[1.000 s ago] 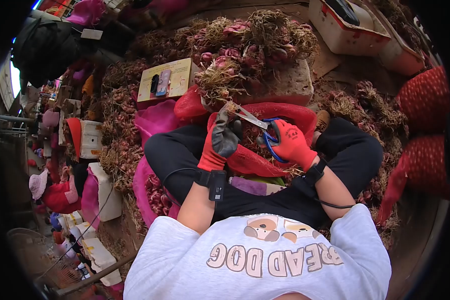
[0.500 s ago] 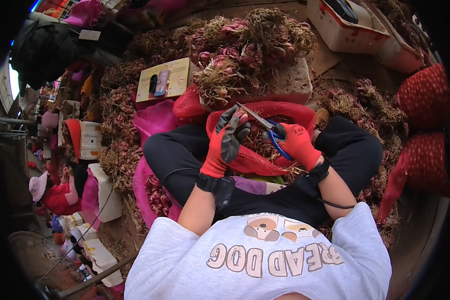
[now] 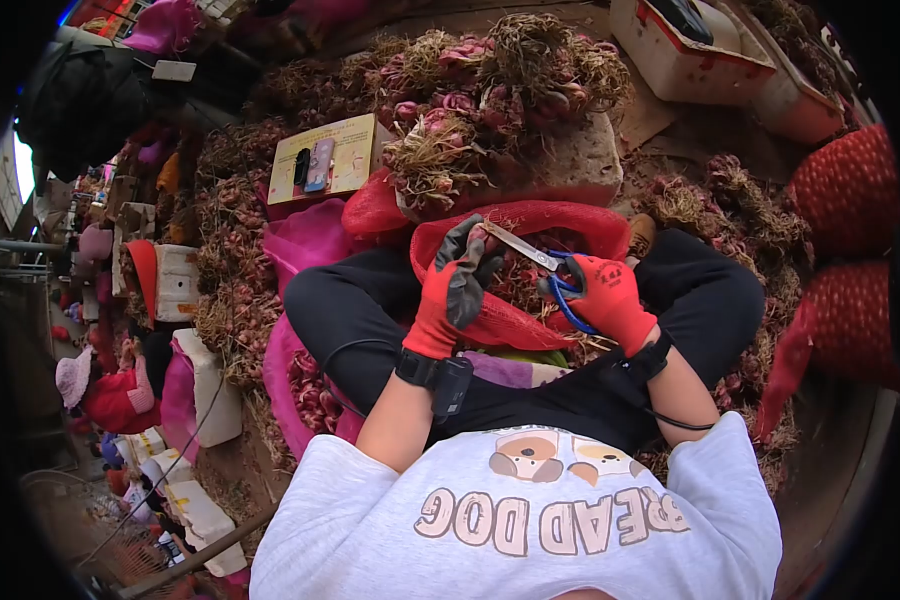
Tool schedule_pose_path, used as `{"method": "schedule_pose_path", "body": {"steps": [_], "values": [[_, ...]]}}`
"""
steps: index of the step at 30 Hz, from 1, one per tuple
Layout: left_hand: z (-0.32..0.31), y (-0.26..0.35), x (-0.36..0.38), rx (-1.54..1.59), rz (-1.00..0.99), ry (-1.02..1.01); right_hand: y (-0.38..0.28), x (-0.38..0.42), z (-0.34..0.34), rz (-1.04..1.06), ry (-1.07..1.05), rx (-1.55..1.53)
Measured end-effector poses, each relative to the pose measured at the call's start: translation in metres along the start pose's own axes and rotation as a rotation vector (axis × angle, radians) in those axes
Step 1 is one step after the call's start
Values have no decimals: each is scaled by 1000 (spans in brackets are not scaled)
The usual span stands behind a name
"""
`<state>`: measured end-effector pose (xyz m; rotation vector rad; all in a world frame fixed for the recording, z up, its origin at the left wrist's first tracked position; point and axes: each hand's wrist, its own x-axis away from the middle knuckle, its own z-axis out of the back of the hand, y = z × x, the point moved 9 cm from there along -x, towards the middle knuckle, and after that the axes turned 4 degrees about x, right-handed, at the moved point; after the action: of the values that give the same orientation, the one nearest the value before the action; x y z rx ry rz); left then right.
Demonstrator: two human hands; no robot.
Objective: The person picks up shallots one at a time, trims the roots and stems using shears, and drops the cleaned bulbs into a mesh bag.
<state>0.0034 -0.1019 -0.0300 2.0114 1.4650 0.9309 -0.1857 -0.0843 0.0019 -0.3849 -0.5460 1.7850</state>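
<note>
My left hand, in a red glove with a grey coated palm, is closed around a shallot, mostly hidden by the fingers. My right hand, gloved alike, grips scissors by their blue handles. The blades point up and left, with the tips right at the shallot in my left fingers. Below both hands lies a red mesh bag, its mouth spread wide, with shallots and dry trimmings inside.
A heap of dried-stem shallots rests on a foam block ahead. A yellow box carries a phone. Foam boxes stand far right, full red mesh sacks at right. Another person sits at left.
My right hand has shifted slightly right and down and turned, and the scissors look more closed. The left fingers now cover more of the shallot.
</note>
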Motion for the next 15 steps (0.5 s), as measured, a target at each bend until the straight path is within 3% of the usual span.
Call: {"method": "schedule_pose_path", "body": {"steps": [4,7,10,15], "values": [[6,0,2,83,22,42,7,0,-10,11,-54,112],[8,-2,-2,132,14,23,14,-2,-23,-11,-115,-26],[3,2,-5,196,-14,-28,3,-1,-10,-67,-106,-200],[2,11,-9,210,-100,-134,0,-4,1,5,39,-117]]}}
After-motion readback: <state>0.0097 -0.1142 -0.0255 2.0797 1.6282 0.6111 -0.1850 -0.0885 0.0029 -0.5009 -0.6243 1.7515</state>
